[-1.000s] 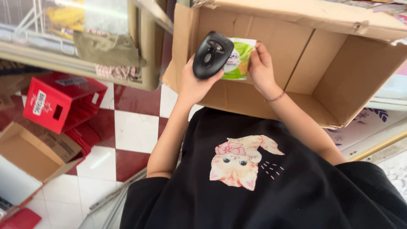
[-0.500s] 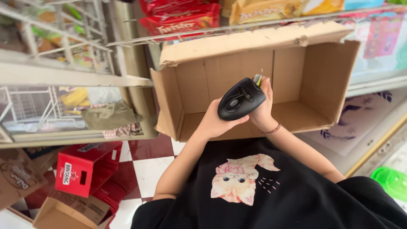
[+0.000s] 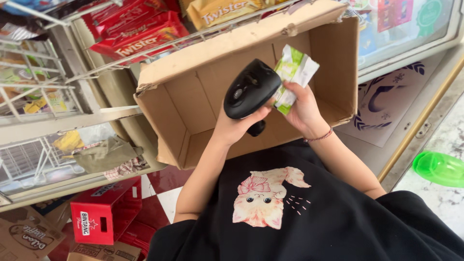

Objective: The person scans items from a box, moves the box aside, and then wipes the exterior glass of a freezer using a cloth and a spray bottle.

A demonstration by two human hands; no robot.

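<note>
Packet [image 3: 295, 72], white and green, sits pinched in the fingers of the right hand [image 3: 302, 108], up in front of an open cardboard box [image 3: 193, 104]. Left hand [image 3: 239, 126] has its fingers wrapped around a black scanner [image 3: 250, 89], touching the packet. Red boxes [image 3: 99, 215] lie on the floor below.

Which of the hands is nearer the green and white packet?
Right. The right hand grips the green and white packet from below. The left hand sits beside it, holding the black scanner, whose head points at the packet.
</note>
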